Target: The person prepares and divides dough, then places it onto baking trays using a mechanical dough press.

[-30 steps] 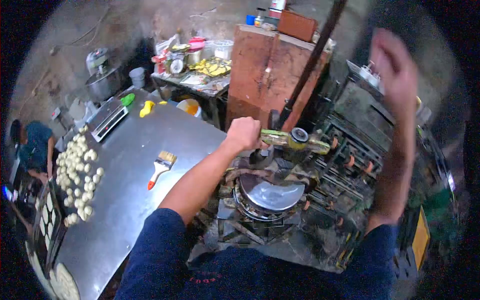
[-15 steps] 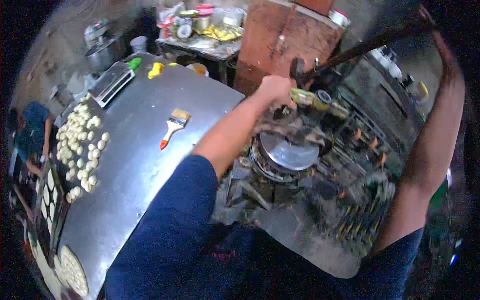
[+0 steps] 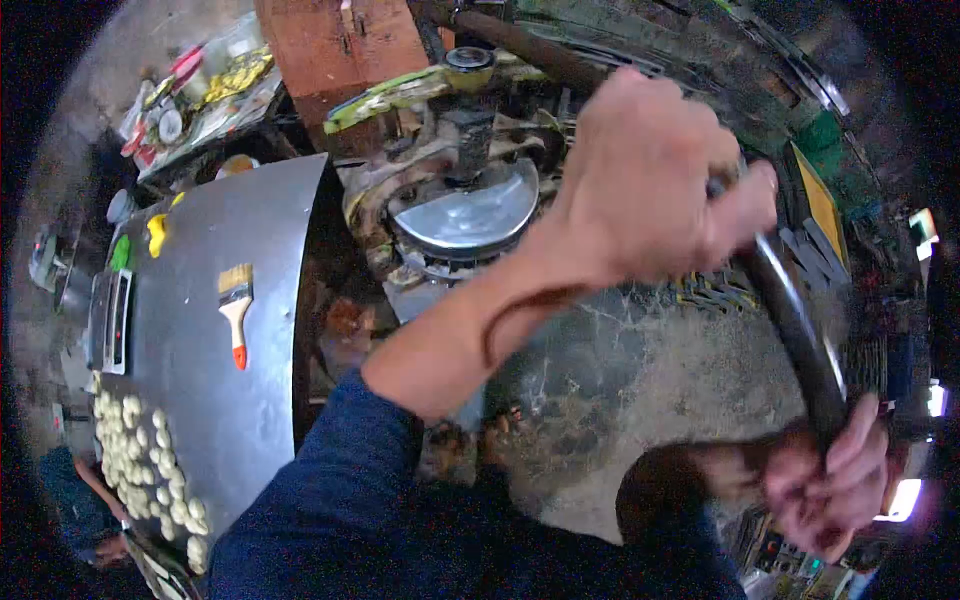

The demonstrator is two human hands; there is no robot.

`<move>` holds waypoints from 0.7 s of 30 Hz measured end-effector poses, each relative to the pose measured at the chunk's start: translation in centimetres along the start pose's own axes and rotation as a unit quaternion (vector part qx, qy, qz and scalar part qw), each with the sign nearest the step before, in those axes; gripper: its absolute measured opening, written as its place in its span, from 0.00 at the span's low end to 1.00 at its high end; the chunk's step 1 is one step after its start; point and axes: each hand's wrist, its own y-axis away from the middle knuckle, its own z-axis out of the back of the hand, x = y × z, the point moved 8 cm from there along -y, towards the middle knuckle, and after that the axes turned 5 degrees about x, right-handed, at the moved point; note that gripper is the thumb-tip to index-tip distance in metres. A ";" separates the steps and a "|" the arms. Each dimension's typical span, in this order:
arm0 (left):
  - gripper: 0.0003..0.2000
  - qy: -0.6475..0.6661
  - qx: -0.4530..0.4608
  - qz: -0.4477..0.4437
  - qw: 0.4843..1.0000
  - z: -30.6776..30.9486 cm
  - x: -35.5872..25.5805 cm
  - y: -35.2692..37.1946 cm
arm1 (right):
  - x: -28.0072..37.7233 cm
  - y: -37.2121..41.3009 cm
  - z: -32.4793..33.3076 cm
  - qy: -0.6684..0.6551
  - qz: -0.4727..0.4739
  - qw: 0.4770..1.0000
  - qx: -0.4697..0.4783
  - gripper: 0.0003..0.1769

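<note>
A long dark metal lever bar [image 3: 795,330] slants across the right side, its far part running up toward the top of the press. My left hand [image 3: 655,175] is closed around its middle, in front of the stove-like machine. Farther down, at the lower right, my right hand [image 3: 835,475] wraps around the near end of the bar. Left of my left hand is the press [image 3: 470,140], with a shiny round metal plate [image 3: 470,215] under its post. A jar-like round container [image 3: 468,60] sits at the top of the press.
On the left, a metal table [image 3: 200,280] bears a paintbrush [image 3: 236,310], several dough balls [image 3: 135,440] and a framed device [image 3: 110,320]. Behind it is a cluttered side table [image 3: 215,115]. Another person [image 3: 75,500] is at the lower left. Bare floor [image 3: 600,400] lies below my arms.
My view has turned right. My left hand has moved from beside the press onto the lever bar. My right hand has come from the upper right down to the lower right, with the bar.
</note>
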 end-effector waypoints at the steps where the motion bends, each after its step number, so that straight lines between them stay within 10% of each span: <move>1: 0.14 0.001 0.002 0.000 1.000 -0.7 0.6 -0.8 | -0.4 0.5 -0.4 -0.007 0.019 1.000 -0.013 0.18; 3: 0.22 0.037 -0.191 0.001 0.981 1.5 0.0 -0.5 | 0.3 -0.8 1.3 -0.133 0.023 0.989 -0.058 0.16; 8: 0.23 0.116 0.014 -0.081 0.990 3.3 -0.1 -1.9 | -3.4 -5.9 -1.8 0.155 -0.138 0.957 0.200 0.16; 12: 0.19 0.202 -0.047 -0.055 0.977 3.5 1.5 -3.3 | -3.7 -6.2 -1.2 0.315 -0.185 0.930 0.032 0.15; 14: 0.13 0.170 -0.072 -0.067 0.981 5.0 1.8 -2.0 | -3.2 -7.3 -2.1 -0.050 -0.088 0.993 0.066 0.16; 17: 0.17 -0.089 -0.041 0.056 0.994 8.6 9.9 1.2 | -1.2 -5.6 2.5 0.158 -0.344 0.917 -0.126 0.19; 19: 0.30 -0.392 0.052 0.215 0.893 8.7 19.3 4.3 | -1.7 -8.5 1.6 0.362 -0.453 0.815 0.002 0.19; 21: 0.38 -0.357 0.203 0.372 0.832 8.0 26.3 7.9 | -3.0 -12.0 0.7 0.491 -0.550 0.665 0.120 0.20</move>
